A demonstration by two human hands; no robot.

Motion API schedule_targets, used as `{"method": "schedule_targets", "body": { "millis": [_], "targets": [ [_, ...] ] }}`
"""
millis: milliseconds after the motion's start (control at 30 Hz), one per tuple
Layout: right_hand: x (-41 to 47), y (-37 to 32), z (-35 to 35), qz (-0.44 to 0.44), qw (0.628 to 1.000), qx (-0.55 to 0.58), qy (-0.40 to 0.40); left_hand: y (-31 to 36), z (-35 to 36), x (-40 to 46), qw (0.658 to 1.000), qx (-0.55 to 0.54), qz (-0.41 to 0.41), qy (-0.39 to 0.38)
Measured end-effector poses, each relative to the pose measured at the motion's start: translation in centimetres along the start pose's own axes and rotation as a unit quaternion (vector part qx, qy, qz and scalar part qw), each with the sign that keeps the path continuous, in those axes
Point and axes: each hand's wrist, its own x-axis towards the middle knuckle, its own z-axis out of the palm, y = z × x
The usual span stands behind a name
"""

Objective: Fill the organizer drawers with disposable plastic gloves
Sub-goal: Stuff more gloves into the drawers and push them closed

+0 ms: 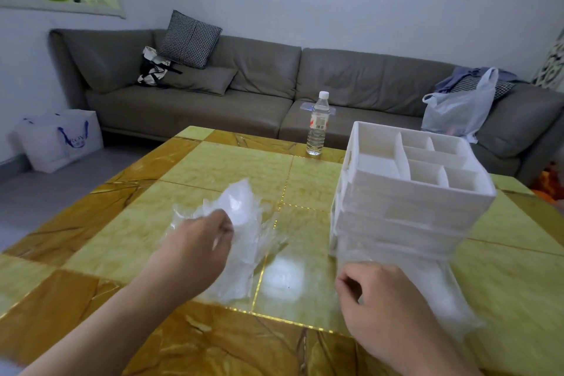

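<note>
**Gloves in both hands, organizer on table right**

Clear disposable gloves (241, 223): crumpled bunch on the yellow-green tiled table (213, 168), centre-left, partly lifted. Left hand (198, 241) sits on top of the bunch, fingers curled round the plastic at its upper part; film spills out past the fingertips up and to the right, and trails down below the wrist.

Right hand (381, 299) is near the front edge, fingers curled inward. A second sheet of clear glove plastic (442, 293) lies under and right of it, running up to the base of the white organizer (406, 192). Hand appears to pinch that sheet, but blur hides the exact contact.

Organizer stands right of centre, divided top tray open, drawers stacked below; drawer state unclear from blur.

Behind: water bottle (317, 125) upright at the far table edge, grey sofa (244, 85), white plastic bag (457, 110) on it.
</note>
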Motion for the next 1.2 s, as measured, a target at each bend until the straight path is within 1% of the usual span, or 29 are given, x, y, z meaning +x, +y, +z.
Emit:
{"method": "schedule_targets", "body": {
  "millis": [67, 133, 200, 233, 400, 500, 567, 633, 667, 700, 733, 767, 800, 833, 867, 900, 933, 967, 1000, 1033, 1100, 1133, 1167, 1200],
  "targets": [
    [0.0, -0.3, 0.1, -0.004, 1.000, -0.002, -0.006, 0.2, 1.6, -0.5, 0.995, 0.061, 0.029, -0.079],
    [0.1, -0.6, 0.2, -0.008, 1.000, -0.005, -0.015, 0.1, 3.2, -1.0, 0.982, 0.111, 0.039, -0.146],
    [0.0, -0.7, 0.3, -0.012, 1.000, -0.010, -0.024, 0.0, 4.2, -1.2, 0.975, 0.130, 0.042, -0.174],
    [-0.1, -0.8, 0.4, -0.016, 0.999, -0.011, -0.027, 0.0, 4.6, -1.3, 0.975, 0.135, 0.041, -0.174],
    [-0.2, -0.6, 0.8, -0.022, 0.999, -0.023, -0.029, 0.3, 5.7, -1.4, 0.975, 0.178, 0.066, -0.112],
    [-0.2, -0.5, 1.0, -0.014, 0.999, -0.017, -0.038, 0.6, 5.8, -1.5, 0.979, 0.179, 0.058, -0.083],
    [-0.1, -0.7, 1.0, -0.004, 0.999, 0.018, -0.044, 1.4, 5.0, -1.5, 0.987, 0.151, 0.046, -0.040],
    [0.0, -1.3, 1.2, 0.031, 0.992, 0.108, -0.059, 2.4, 3.9, -1.7, 0.991, 0.122, 0.055, 0.020],
    [0.1, -1.8, 1.3, 0.062, 0.976, 0.195, -0.072, 3.0, 3.4, -1.9, 0.991, 0.105, 0.073, 0.043],
    [0.2, -2.5, 1.4, 0.110, 0.941, 0.305, -0.094, 3.7, 3.0, -2.3, 0.989, 0.089, 0.104, 0.057],
    [0.5, -3.0, 1.6, 0.171, 0.877, 0.434, -0.117, 4.4, 2.9, -2.6, 0.984, 0.077, 0.147, 0.058],
    [0.8, -3.6, 1.7, 0.236, 0.788, 0.550, -0.146, 5.2, 3.0, -3.2, 0.978, 0.071, 0.193, 0.048],
    [1.2, -4.0, 1.8, 0.282, 0.710, 0.622, -0.174, 5.9, 3.3, -3.8, 0.968, 0.068, 0.239, 0.037],
    [1.5, -4.3, 1.7, 0.307, 0.663, 0.654, -0.196, 6.6, 3.8, -4.3, 0.957, 0.077, 0.278, 0.026],
    [1.6, -4.5, 1.6, 0.316, 0.645, 0.664, -0.208, 7.3, 4.8, -4.9, 0.945, 0.094, 0.313, 0.020],
    [1.7, -4.5, 2.0, 0.312, 0.652, 0.659, -0.207, 7.9, 5.7, -5.4, 0.935, 0.110, 0.338, 0.016],
    [1.7, -4.4, 2.4, 0.303, 0.688, 0.631, -0.191, 8.4, 6.7, -5.9, 0.926, 0.122, 0.356, 0.014],
    [1.8, -4.1, 2.9, 0.295, 0.740, 0.583, -0.159, 8.8, 7.2, -6.2, 0.921, 0.128, 0.368, 0.014],
    [1.8, -3.8, 3.2, 0.290, 0.783, 0.537, -0.120, 9.0, 7.4, -6.3, 0.914, 0.122, 0.385, 0.014],
    [1.8, -3.4, 3.3, 0.285, 0.804, 0.515, -0.088, 8.8, 7.3, -6.4, 0.911, 0.114, 0.396, 0.019],
    [2.1, -2.6, 3.0, 0.267, 0.811, 0.519, -0.049, 8.5, 6.4, -6.2, 0.914, 0.087, 0.395, 0.013],
    [2.3, -2.1, 2.7, 0.263, 0.808, 0.527, -0.026, 8.2, 5.9, -6.1, 0.930, 0.046, 0.363, 0.014],
    [2.6, -1.6, 2.2, 0.258, 0.803, 0.537, 0.002, 8.1, 5.3, -6.0, 0.954, -0.021, 0.300, 0.019],
    [2.8, -1.1, 1.6, 0.250, 0.793, 0.555, 0.030, 8.2, 4.6, -5.8, 0.974, -0.079, 0.209, 0.027]
  ]
}}
